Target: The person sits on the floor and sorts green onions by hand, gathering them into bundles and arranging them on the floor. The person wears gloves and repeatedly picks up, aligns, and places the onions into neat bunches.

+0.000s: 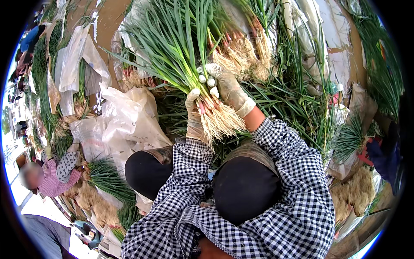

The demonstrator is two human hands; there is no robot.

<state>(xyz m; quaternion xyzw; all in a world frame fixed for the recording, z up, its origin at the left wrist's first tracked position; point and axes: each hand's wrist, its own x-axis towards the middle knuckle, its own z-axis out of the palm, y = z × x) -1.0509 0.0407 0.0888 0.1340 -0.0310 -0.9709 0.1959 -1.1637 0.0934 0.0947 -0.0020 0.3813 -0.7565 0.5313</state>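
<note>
Between my hands is a bunch of green onions (187,73), its green leaves pointing up and left, its pale roots hanging toward my knees. My left hand (195,115), in a whitish glove, grips the bunch low on its left side, the thumb over the stems. In a soiled whitish glove, my right hand (226,85) is closed around the bunch from the right, with white fingertips showing against the stems. Just beyond my right hand lie more rooted green onion bunches (239,51). Loose green leaves (278,100) are heaped under and beside my hands.
Crumpled plastic sheeting (129,119) lies left of my knees. More onion bunches (108,178) are at the lower left, near another person in a pink checked top (58,178). A clear bottle (336,87) stands among leaves at right. Wet brown ground (105,29) shows at the upper left.
</note>
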